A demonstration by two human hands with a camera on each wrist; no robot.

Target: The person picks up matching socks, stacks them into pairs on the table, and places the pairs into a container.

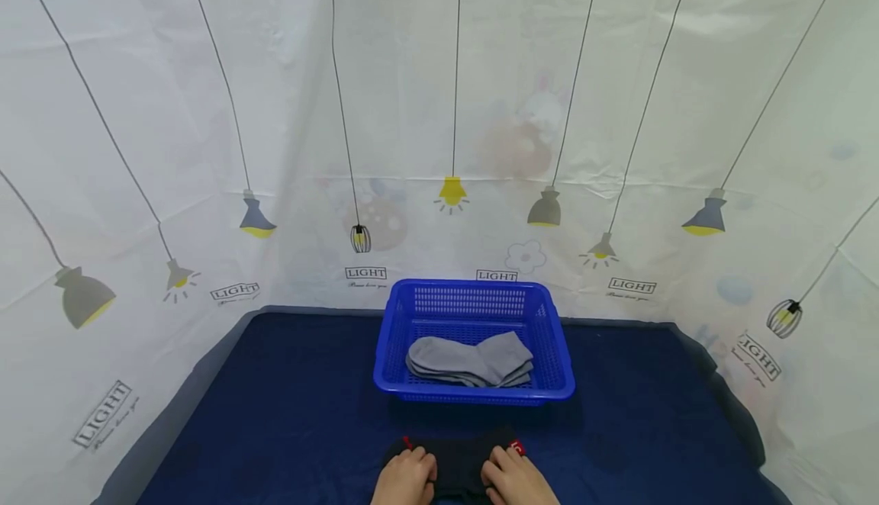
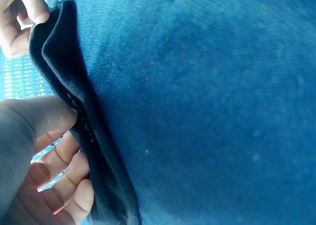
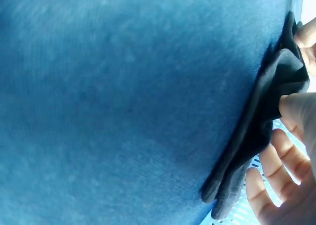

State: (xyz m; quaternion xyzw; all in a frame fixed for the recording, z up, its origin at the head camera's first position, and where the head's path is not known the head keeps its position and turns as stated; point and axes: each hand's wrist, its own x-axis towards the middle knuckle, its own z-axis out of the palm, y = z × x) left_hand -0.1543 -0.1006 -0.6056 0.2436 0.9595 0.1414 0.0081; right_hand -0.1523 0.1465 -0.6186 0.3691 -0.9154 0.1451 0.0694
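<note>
Black socks (image 1: 460, 463) with small red patches lie at the front of the cloth, layered on each other and stretched sideways between both hands. My left hand (image 1: 407, 478) pinches one end, thumb on the near side and fingers behind. Toward the other end, my right hand (image 1: 518, 480) pinches the fabric beside a red patch. In the left wrist view, the socks (image 2: 98, 151) show folded dark layers. The right wrist view shows the socks (image 3: 259, 116) hanging in loose folds at the thumb. Beyond the hands, grey socks (image 1: 467, 360) lie stacked flat inside a blue basket (image 1: 474, 394).
A dark blue cloth (image 1: 295, 413) covers the table, with the basket standing on it at the back middle. White sheeting (image 1: 412, 108) printed with hanging lamps encloses the back and both sides.
</note>
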